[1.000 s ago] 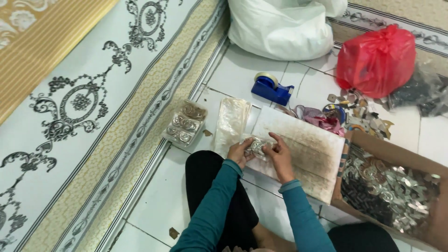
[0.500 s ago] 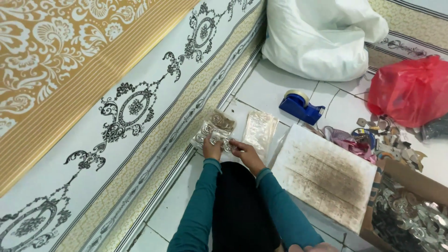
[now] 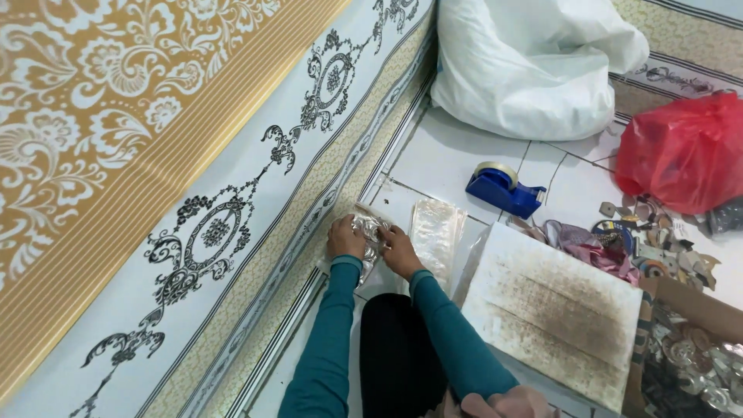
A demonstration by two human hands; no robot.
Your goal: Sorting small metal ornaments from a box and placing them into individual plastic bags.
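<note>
1. White floor tiles (image 3: 464,155) carry the work, with a patterned gold, pale blue and black carpet (image 3: 155,155) running along their left edge
2. Both hands meet on a small clear plastic packet of shiny silver pieces (image 3: 374,230), which lies on the tiles right at the carpet's border, just ahead of the person's knees
3. The left hand (image 3: 344,237) presses on the packet's left side with its fingers curled down and close together; whether they pinch it or only rest on it I cannot tell
4. The right hand (image 3: 399,249) grips the right side, fingers bent together against the plastic
5. The packet's long axis seems to run away from the person, roughly parallel to the carpet edge, with its far end pointing up the tiles; the hands cover most of it, so this is a judgement
6. Just beside it on the right lies a flat clear empty-looking plastic bag (image 3: 437,236), its length running the same way
7. As for progress, one packet looks filled, while the brown cardboard box of loose silver parts (image 3: 696,364) at the right is well stocked, so much appears left
8. A stained white board (image 3: 557,310), a blue tape dispenser (image 3: 503,188), a red plastic bag (image 3: 685,151) and a large white sack (image 3: 534,70) sit farther right and beyond
</note>
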